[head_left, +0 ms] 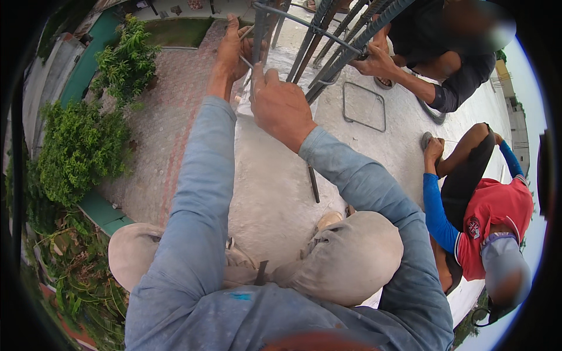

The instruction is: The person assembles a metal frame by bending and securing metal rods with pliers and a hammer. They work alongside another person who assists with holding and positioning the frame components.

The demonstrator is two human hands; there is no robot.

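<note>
Upright steel rebars [313, 44] rise in a cluster at the top centre, with a steel stirrup [301, 22] looped around them. My left hand [230, 58] is closed around a thin steel rod [246, 62] beside the leftmost bar. Just right of it, my right hand [280, 108] is closed against the foot of that bar, thumb and index finger near the rod's end. What lies inside its fingers is hidden. Below my right wrist a dark slim bar [314, 184] shows; I cannot tell whether that hand holds it.
A loose square stirrup [364, 107] lies on the pale slab [263, 169]. Across the bars, a person's hand [377, 61] grips the rebar. At right, another person in a red shirt [497, 210] squats. Left of the slab's edge, paving [158, 117] and trees [82, 152] lie lower down.
</note>
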